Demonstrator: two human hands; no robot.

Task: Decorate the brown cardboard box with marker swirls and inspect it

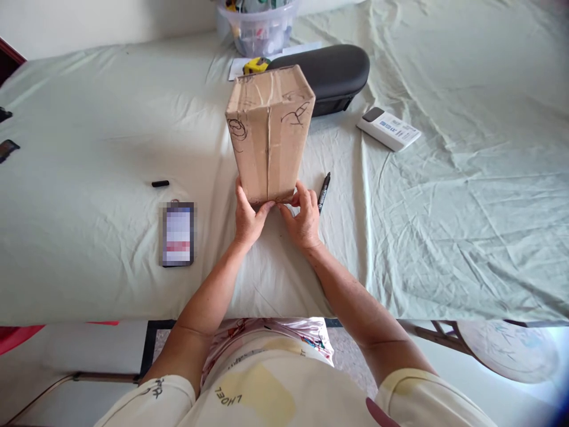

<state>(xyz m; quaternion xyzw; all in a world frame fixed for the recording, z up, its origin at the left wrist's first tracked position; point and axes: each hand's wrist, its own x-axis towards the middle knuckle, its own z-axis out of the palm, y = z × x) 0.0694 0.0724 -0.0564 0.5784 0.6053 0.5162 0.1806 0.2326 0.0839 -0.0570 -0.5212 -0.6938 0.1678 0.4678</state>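
Head view: upright box [269, 130], long axis vertical, between left hand [248, 220], right hand [304, 218]

A pale green sheet [444, 225], creased on the right, covers the table under the grip. A black marker [324, 191] lies uncapped just right of the grip, tip pointing away. Its black cap [160, 184] lies well to the left. Nearer than the cap, left of the grip, is 1 badge holder [177, 233], its face blurred. Beyond the grip, slightly right, sits a black hard case [331, 74]. A white labelled device [388, 128] lies further right. A yellow tape measure [255, 65] rests on white paper [236, 68] beside the case, and a clear plastic tub [260, 29] stands farthest away. 2 dark objects [8, 148] lie at the far left edge.
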